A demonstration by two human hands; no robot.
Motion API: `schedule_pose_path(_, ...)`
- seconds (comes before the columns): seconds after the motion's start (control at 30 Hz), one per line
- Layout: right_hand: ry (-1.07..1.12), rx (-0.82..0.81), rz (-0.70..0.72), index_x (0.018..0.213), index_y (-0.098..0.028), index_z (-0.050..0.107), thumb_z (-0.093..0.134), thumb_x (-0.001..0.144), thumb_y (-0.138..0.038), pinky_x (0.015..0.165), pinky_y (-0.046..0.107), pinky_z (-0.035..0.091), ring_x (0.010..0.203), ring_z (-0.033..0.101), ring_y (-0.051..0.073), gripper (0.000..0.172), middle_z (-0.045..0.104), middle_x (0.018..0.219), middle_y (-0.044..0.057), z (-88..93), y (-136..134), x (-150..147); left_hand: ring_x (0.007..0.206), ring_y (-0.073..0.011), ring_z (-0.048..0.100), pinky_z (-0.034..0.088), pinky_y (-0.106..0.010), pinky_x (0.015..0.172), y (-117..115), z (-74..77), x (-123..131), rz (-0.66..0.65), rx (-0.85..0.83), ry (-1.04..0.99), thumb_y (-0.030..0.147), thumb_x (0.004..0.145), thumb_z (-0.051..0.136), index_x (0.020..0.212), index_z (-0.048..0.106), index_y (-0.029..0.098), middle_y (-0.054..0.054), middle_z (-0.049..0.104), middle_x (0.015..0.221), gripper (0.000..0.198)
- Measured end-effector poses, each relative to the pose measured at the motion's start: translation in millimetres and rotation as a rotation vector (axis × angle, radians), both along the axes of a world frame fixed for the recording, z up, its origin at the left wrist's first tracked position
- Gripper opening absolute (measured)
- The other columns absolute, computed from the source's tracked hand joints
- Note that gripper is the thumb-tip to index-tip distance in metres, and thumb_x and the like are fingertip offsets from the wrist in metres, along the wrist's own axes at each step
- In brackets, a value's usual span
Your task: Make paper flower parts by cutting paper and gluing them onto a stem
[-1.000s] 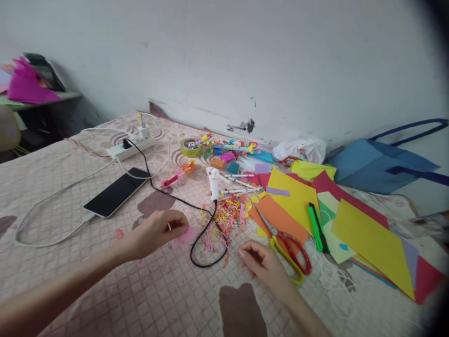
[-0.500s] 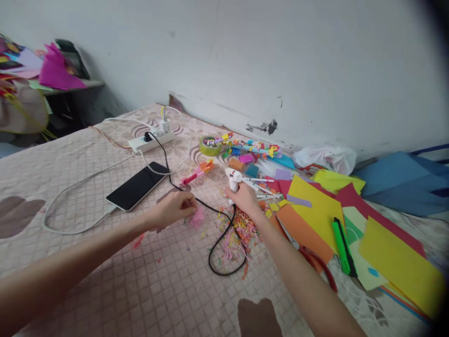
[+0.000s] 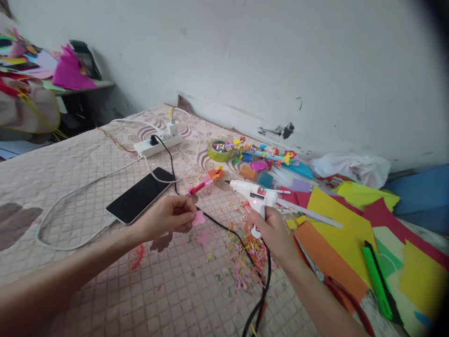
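Okay, head view: a white glue gun (image 3: 242,188) is being gripped by the right hand (image 3: 275,230), and a pink paper bit (image 3: 198,218) is being pinched by the left hand (image 3: 171,217), thumb against fingers. Skin could be getting burned if the nozzle (image 3: 228,182)'s being swung leftward. Scissors (image 3: 318,272) are being partly hidden by the right forearm (image 3: 312,285).

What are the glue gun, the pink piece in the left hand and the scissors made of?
Glue gun: likely hard plastic, white with slight gloss; smooth, moulded-looking body.
Pink piece: probably paper, matt; thin and flat, though thin foam is possible.
Scissors: grey blades look metal, given their sheen; smooth red handles, probably plastic.
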State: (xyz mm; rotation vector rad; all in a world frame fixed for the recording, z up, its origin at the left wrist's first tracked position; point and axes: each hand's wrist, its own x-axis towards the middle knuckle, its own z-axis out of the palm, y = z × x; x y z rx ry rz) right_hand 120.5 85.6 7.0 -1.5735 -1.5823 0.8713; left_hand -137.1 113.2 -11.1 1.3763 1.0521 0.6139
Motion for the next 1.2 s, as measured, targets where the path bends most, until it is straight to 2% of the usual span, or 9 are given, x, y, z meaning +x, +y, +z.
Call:
schedule_pose_path(0.13, -0.049, 0.029, 0.109, 0.054, -0.017, 0.051, 0.049, 0.081, -0.044, 0.048, 0.023, 0.035, 0.047, 0.046, 0.012, 0.038, 0.049, 0.048, -0.002, 2.2, -6, -14, 0.058, -0.0095, 0.055, 0.042, -0.019, 0.052, 5, 8.8, -5, 0.129, 0.208, 0.162, 0.029, 0.075, 0.060, 0.074, 0.058, 0.015, -0.001, 0.062, 0.068, 0.014)
schedule_pose_path(0.27, -0.059, 0.112, 0.217, 0.082, -0.016, 0.064, 0.051, 0.082, -0.038, 0.066, 0.026, 0.044, 0.071, 0.058, 0.019, 0.026, 0.065, 0.074, 0.003, 0.4, -2, -27, 0.062, -0.0112, 0.056, 0.044, -0.021, 0.056, 5, 12.3, -9, 0.198, 0.386, 0.305, 0.029, 0.077, 0.056, 0.076, 0.060, 0.015, -0.002, 0.064, 0.072, 0.014)
schedule_pose_path(0.37, -0.042, 0.131, 0.269, 0.091, -0.018, 0.065, 0.050, 0.084, -0.037, 0.078, 0.029, 0.045, 0.086, 0.059, 0.022, 0.025, 0.067, 0.089, 0.004, -1.0, 1, -33, 0.061, -0.0108, 0.056, 0.043, -0.021, 0.056, 5, 11.0, -10, 0.225, 0.470, 0.357, 0.027, 0.078, 0.055, 0.078, 0.060, 0.016, -0.002, 0.064, 0.072, 0.012)
schedule_pose_path(0.53, -0.030, 0.091, 0.312, 0.086, -0.018, 0.066, 0.048, 0.085, -0.037, 0.076, 0.030, 0.046, 0.078, 0.060, 0.021, 0.025, 0.068, 0.086, 0.003, -2.3, 4, -38, 0.068, -0.0122, 0.059, 0.047, -0.022, 0.060, 9, 3.1, -13, 0.185, 0.399, 0.227, 0.029, 0.081, 0.052, 0.090, 0.060, 0.016, -0.003, 0.066, 0.081, 0.018)
schedule_pose_path(0.67, -0.014, 0.103, 0.295, 0.090, -0.018, 0.065, 0.049, 0.085, -0.037, 0.079, 0.031, 0.045, 0.083, 0.059, 0.022, 0.025, 0.068, 0.087, 0.004, -3.8, 5, -39, 0.065, -0.0112, 0.057, 0.046, -0.022, 0.058, 12, 1.2, -13, 0.186, 0.365, 0.215, 0.030, 0.081, 0.053, 0.086, 0.061, 0.015, -0.003, 0.064, 0.077, 0.018)
schedule_pose_path(0.8, -0.055, 0.094, 0.295, 0.085, -0.017, 0.064, 0.048, 0.085, -0.037, 0.069, 0.028, 0.044, 0.071, 0.057, 0.019, 0.026, 0.065, 0.079, 0.002, -6.4, 5, -38, 0.063, -0.0103, 0.055, 0.045, -0.021, 0.057, 12, 4.4, -11, 0.190, 0.349, 0.193, 0.030, 0.080, 0.054, 0.080, 0.060, 0.015, -0.002, 0.064, 0.075, 0.016)
schedule_pose_path(0.9, -0.085, 0.093, 0.294, 0.087, -0.016, 0.064, 0.048, 0.085, -0.039, 0.063, 0.027, 0.043, 0.065, 0.055, 0.018, 0.028, 0.063, 0.070, 0.001, -9.3, 6, -38, 0.063, -0.0106, 0.056, 0.045, -0.022, 0.057, 12, 4.4, -13, 0.186, 0.361, 0.223, 0.030, 0.081, 0.054, 0.080, 0.059, 0.015, -0.002, 0.064, 0.074, 0.016)
schedule_pose_path(1.07, -0.074, 0.113, 0.301, 0.106, -0.018, 0.063, 0.048, 0.085, -0.038, 0.062, 0.027, 0.044, 0.063, 0.056, 0.019, 0.032, 0.064, 0.069, 0.001, -12.0, 8, -42, 0.065, -0.0122, 0.059, 0.046, -0.023, 0.060, 14, 1.3, -16, 0.207, 0.422, 0.336, 0.027, 0.080, 0.054, 0.081, 0.060, 0.016, -0.002, 0.066, 0.074, 0.013)
schedule_pose_path(1.2, -0.068, 0.134, 0.294, 0.102, -0.018, 0.064, 0.048, 0.086, -0.036, 0.067, 0.028, 0.046, 0.069, 0.059, 0.020, 0.029, 0.065, 0.072, 0.001, -12.6, 11, -45, 0.066, -0.0126, 0.059, 0.045, -0.023, 0.060, 15, 0.5, -15, 0.208, 0.445, 0.382, 0.026, 0.078, 0.055, 0.078, 0.060, 0.016, -0.002, 0.066, 0.074, 0.012)
